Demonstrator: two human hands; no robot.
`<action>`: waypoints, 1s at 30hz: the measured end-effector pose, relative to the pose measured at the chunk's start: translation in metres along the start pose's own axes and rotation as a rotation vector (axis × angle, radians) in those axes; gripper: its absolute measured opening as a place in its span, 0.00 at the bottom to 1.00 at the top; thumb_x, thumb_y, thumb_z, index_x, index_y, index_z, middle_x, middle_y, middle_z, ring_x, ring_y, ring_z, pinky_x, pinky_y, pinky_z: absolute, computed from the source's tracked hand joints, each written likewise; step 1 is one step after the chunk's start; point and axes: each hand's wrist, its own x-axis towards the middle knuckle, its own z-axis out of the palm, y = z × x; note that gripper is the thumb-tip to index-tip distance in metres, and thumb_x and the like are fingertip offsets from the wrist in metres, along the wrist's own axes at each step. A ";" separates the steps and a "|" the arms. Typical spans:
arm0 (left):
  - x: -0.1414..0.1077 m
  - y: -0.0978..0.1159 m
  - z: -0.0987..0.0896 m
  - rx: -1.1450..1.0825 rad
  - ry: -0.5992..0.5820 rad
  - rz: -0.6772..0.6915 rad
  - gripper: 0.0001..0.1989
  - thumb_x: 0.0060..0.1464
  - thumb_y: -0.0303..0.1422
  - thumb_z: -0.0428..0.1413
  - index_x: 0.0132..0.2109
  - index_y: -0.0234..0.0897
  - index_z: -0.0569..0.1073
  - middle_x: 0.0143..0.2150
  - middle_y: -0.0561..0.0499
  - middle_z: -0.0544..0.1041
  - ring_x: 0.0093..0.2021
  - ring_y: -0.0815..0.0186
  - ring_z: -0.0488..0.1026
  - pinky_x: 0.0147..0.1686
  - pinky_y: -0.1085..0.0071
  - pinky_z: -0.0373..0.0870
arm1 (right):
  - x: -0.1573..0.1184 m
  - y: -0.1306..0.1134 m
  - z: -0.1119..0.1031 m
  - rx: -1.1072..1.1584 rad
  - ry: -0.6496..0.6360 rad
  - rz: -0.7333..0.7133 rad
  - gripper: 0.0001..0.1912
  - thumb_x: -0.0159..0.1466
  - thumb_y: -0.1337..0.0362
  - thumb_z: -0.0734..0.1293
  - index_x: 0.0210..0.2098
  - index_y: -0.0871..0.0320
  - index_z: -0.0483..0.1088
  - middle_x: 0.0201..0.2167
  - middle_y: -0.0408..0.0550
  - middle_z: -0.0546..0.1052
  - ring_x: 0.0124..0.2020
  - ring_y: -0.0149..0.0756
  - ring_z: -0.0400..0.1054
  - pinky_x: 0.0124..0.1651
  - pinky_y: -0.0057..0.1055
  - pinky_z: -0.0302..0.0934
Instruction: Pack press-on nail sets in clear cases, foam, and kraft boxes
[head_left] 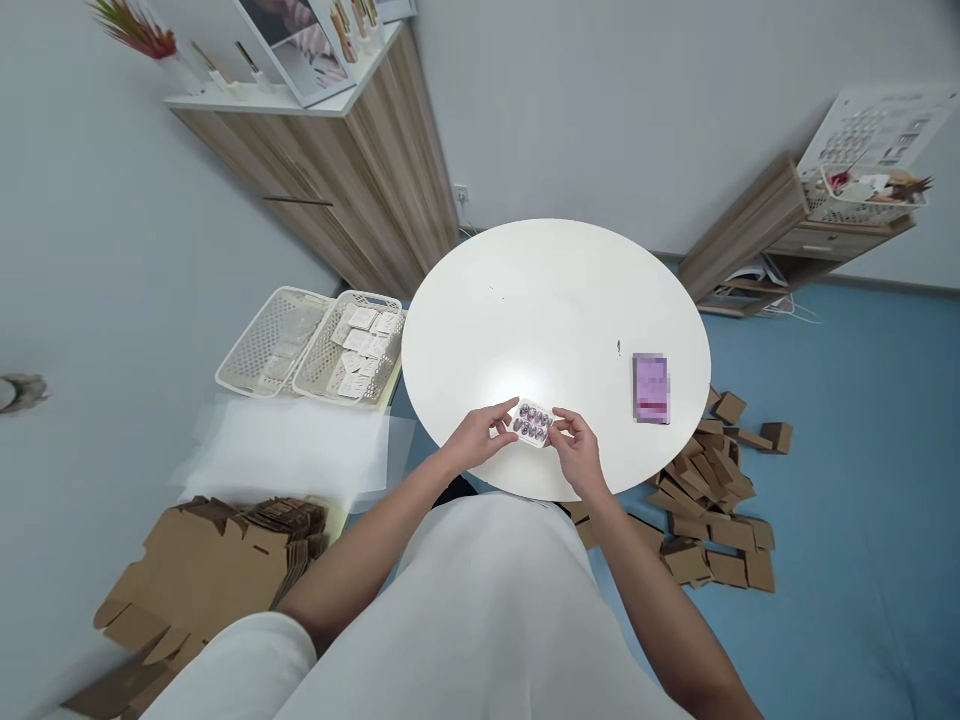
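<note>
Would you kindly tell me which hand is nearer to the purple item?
The right hand is nearer, left of the purple item and lower in view; the left hand is farther left, across the small tray they both hold.

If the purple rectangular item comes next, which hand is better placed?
Probably the right hand: it is nearer the purple item, while the left hand lies farther off, across the white rectangular tray.

At the near side of the bench (pixel 555 290), a tray (pixel 533 422) sits between left hand (pixel 478 437) and right hand (pixel 579 455); a packet (pixel 651 388) lies further right on it. Over left, baskets (pixel 300 375) stand beyond cartons (pixel 217 570); boxes (pixel 709 478) lie right on the floor (pixel 847 480).
</note>
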 end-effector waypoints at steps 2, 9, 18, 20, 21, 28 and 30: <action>0.006 -0.002 0.002 0.035 -0.018 0.002 0.25 0.50 0.36 0.53 0.57 0.42 0.61 0.37 0.52 0.72 0.31 0.71 0.68 0.39 0.69 0.65 | -0.001 0.003 -0.003 0.013 -0.013 0.014 0.21 0.54 0.55 0.65 0.46 0.54 0.64 0.32 0.43 0.68 0.28 0.30 0.68 0.37 0.35 0.64; -0.002 -0.014 0.002 -0.046 -0.013 -0.091 0.26 0.51 0.37 0.53 0.57 0.42 0.60 0.30 0.55 0.69 0.30 0.71 0.67 0.36 0.71 0.66 | 0.006 0.000 0.006 -0.051 -0.227 0.074 0.25 0.53 0.57 0.67 0.50 0.54 0.63 0.34 0.47 0.72 0.33 0.33 0.68 0.39 0.35 0.63; -0.014 -0.050 -0.035 -0.127 0.000 -0.141 0.37 0.47 0.35 0.57 0.62 0.45 0.48 0.31 0.57 0.66 0.30 0.72 0.67 0.32 0.73 0.66 | 0.027 0.000 0.061 -0.275 -0.209 0.039 0.28 0.55 0.57 0.65 0.54 0.55 0.59 0.30 0.47 0.69 0.37 0.36 0.65 0.41 0.36 0.62; -0.015 -0.062 -0.048 -0.112 0.014 -0.138 0.36 0.47 0.35 0.56 0.61 0.44 0.50 0.31 0.57 0.66 0.30 0.71 0.67 0.34 0.72 0.65 | 0.032 0.000 0.075 -0.319 -0.276 0.020 0.31 0.54 0.59 0.66 0.56 0.53 0.57 0.36 0.47 0.69 0.36 0.34 0.65 0.42 0.37 0.62; -0.016 -0.069 -0.055 -0.105 0.021 -0.142 0.36 0.47 0.35 0.56 0.61 0.44 0.49 0.31 0.56 0.67 0.30 0.72 0.67 0.34 0.72 0.65 | 0.035 0.000 0.083 -0.349 -0.305 0.009 0.32 0.53 0.60 0.66 0.57 0.52 0.55 0.38 0.47 0.68 0.35 0.32 0.65 0.43 0.37 0.62; -0.023 -0.120 -0.094 -0.011 0.080 -0.224 0.31 0.49 0.34 0.54 0.59 0.41 0.53 0.37 0.52 0.69 0.31 0.70 0.69 0.36 0.69 0.66 | 0.051 0.021 0.145 -0.535 -0.260 0.047 0.32 0.52 0.63 0.65 0.56 0.49 0.55 0.37 0.44 0.68 0.28 0.29 0.64 0.39 0.35 0.62; -0.024 -0.134 -0.098 0.016 0.068 -0.219 0.28 0.49 0.32 0.54 0.57 0.40 0.57 0.38 0.51 0.69 0.33 0.69 0.69 0.38 0.68 0.67 | 0.050 0.031 0.159 -0.543 -0.230 0.074 0.32 0.52 0.63 0.65 0.56 0.50 0.55 0.37 0.43 0.68 0.27 0.29 0.63 0.38 0.34 0.62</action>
